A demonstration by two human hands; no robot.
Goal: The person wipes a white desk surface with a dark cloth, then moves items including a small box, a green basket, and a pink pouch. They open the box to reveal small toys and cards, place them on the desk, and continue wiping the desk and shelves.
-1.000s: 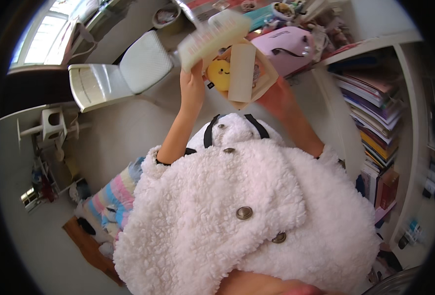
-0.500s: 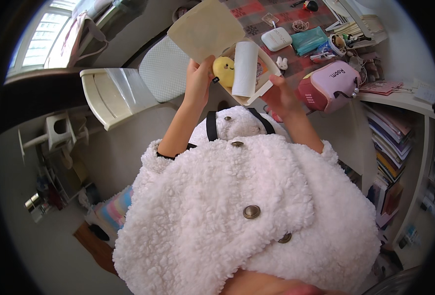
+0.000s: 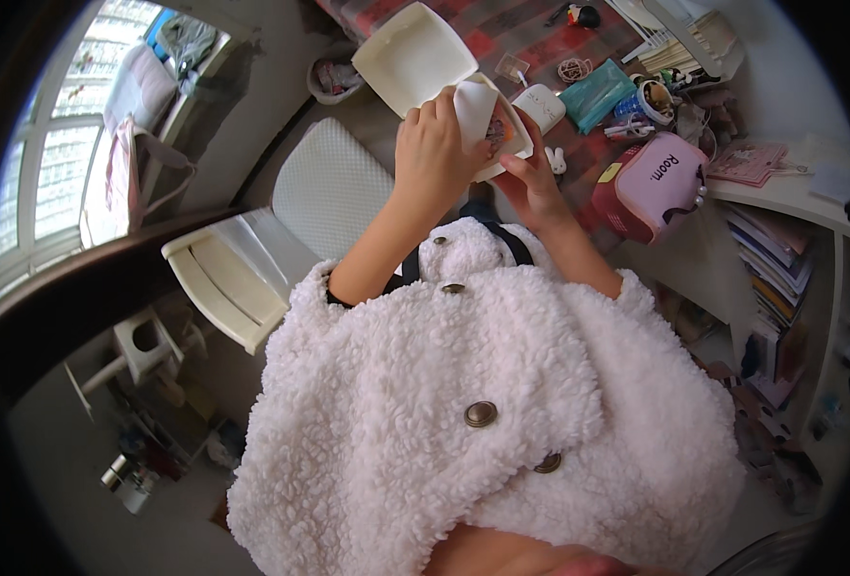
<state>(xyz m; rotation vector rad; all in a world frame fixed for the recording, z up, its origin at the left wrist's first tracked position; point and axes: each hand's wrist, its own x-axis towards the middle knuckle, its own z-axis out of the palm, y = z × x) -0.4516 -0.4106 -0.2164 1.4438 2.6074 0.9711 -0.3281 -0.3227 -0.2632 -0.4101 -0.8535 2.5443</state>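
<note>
A cream lidded box (image 3: 415, 60) is held up in front of me, its lid tipped back to the far left. Over its opening lies my left hand (image 3: 437, 144), fingers curled around a white paper roll (image 3: 476, 108) inside. My right hand (image 3: 534, 180) grips the box's right side, thumb on the near rim. Beside the roll, part of a colourful orange item (image 3: 500, 134) shows in the box. The yellow plush toy seen earlier is out of sight; my left hand covers that part of the box.
A table with a red-and-grey checked cloth (image 3: 463, 29) carries a white rounded case (image 3: 540, 108), a teal pouch (image 3: 595, 94), a small white bunny figure (image 3: 557, 161) and a pink bag (image 3: 651, 187). A cream chair (image 3: 223, 278) with a pale cushion (image 3: 329, 182) stands left.
My left hand has moved from the box's left side onto the paper roll. The yellow plush toy has gone out of sight. The box lid has tipped farther back, and the view has shifted.
</note>
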